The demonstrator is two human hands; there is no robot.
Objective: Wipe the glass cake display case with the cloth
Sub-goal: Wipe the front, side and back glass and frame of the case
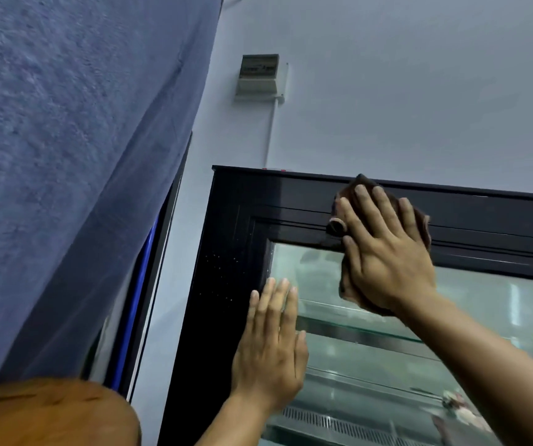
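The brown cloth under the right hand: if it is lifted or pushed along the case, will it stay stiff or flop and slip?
Probably floppy: the cloth bunches and folds under the right hand. It looks thin, so likely light. On the smooth black frame it should slide easily under a flat press.

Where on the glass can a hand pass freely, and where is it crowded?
Free: the glass under the top frame, right of the right hand; also the stretch between the left hand and the right forearm. Crowded: the upper left corner, where cloth, knob and both hands sit close.
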